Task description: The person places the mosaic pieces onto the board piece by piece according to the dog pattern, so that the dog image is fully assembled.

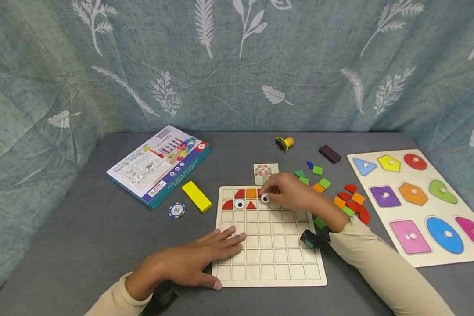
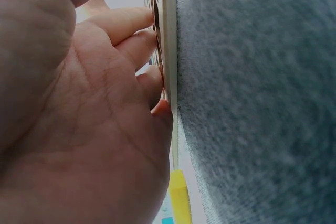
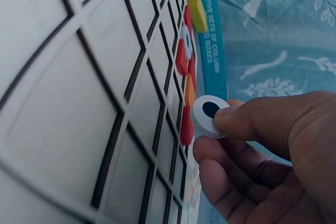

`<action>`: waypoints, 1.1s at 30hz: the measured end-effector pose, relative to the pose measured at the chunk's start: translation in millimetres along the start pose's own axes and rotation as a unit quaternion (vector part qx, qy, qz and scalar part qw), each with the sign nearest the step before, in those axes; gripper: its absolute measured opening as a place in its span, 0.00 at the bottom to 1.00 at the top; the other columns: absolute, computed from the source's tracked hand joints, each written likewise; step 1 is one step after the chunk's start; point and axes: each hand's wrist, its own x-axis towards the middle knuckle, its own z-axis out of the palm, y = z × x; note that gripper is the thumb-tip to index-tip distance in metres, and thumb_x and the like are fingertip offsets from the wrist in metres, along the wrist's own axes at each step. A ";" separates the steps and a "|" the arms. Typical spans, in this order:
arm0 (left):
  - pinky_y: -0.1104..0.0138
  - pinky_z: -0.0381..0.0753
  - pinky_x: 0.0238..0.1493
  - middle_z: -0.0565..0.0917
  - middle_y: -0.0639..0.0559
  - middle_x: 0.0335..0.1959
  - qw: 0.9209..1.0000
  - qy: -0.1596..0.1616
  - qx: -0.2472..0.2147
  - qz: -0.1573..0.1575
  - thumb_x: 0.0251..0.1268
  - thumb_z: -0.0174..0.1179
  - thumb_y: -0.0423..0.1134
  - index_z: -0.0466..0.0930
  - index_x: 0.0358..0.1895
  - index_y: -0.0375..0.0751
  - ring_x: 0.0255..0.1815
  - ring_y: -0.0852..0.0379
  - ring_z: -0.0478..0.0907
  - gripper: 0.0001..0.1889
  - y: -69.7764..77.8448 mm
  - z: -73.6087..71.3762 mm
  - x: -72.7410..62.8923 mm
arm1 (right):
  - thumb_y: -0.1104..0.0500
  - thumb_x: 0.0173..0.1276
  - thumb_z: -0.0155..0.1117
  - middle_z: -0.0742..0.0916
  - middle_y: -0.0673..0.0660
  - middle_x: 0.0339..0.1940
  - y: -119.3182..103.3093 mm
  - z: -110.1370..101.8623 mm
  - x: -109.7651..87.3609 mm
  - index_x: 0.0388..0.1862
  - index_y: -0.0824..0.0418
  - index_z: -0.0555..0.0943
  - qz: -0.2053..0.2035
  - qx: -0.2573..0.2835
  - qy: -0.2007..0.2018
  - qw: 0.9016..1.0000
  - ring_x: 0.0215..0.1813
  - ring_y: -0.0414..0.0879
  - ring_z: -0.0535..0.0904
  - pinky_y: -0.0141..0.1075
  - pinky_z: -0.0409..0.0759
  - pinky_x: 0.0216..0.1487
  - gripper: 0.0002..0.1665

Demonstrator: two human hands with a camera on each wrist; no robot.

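My right hand (image 1: 290, 191) pinches a round white eye piece (image 3: 207, 115) with a black dot between thumb and fingers, above the second row of a wooden grid board (image 1: 264, 263). My left hand (image 1: 197, 256) rests with straight, spread fingers on the board's left side, its thumb at the lower left corner. In the top rows lie several red pieces, such as a red triangle (image 1: 251, 205), along with an orange square (image 1: 251, 193). Another eye piece (image 1: 239, 204) sits in the second row. A small pattern card (image 1: 262, 172) lies behind the board, partly covered by my right hand.
Several loose red, orange and green pieces (image 1: 354, 206) lie right of the board. Beyond them is a shape puzzle board (image 1: 412, 206). A boxed game (image 1: 158, 166), a yellow block (image 1: 197, 196) and a chip (image 1: 177, 210) lie left. A dark block (image 1: 329, 154) lies at the back.
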 end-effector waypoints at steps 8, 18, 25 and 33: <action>0.52 0.36 0.75 0.46 0.58 0.79 1.000 0.001 0.000 -0.002 0.61 0.66 0.44 0.55 0.77 0.45 0.78 0.53 0.34 0.42 -0.3 1.0 0.3 | 0.70 0.64 0.62 0.84 0.53 0.36 -5.4 6.4 4.1 0.38 0.62 0.87 -0.013 -0.018 -0.008 1.000 0.33 0.41 0.74 0.33 0.76 0.34 0.09; 0.52 0.36 0.75 0.46 0.59 0.79 1.000 -0.001 0.005 -0.009 0.61 0.67 0.43 0.55 0.77 0.45 0.78 0.53 0.34 0.43 -0.7 1.4 0.5 | 0.71 0.65 0.61 0.86 0.52 0.36 -5.7 10.1 3.2 0.39 0.63 0.87 0.000 -0.013 -0.035 0.999 0.32 0.39 0.75 0.32 0.76 0.32 0.09; 0.52 0.37 0.75 0.46 0.59 0.79 1.000 0.000 0.006 -0.009 0.61 0.67 0.43 0.55 0.77 0.45 0.78 0.54 0.34 0.42 -1.2 1.4 0.5 | 0.72 0.63 0.61 0.83 0.50 0.32 -4.7 8.0 5.0 0.38 0.62 0.88 -0.002 -0.035 -0.041 0.999 0.29 0.40 0.71 0.32 0.72 0.31 0.11; 0.52 0.37 0.75 0.46 0.60 0.79 1.000 0.000 0.006 -0.009 0.61 0.67 0.43 0.55 0.77 0.46 0.78 0.54 0.34 0.42 -1.4 1.7 0.3 | 0.70 0.64 0.64 0.83 0.51 0.34 -4.9 10.0 4.6 0.38 0.61 0.87 0.003 -0.044 -0.033 0.998 0.33 0.40 0.75 0.33 0.77 0.34 0.08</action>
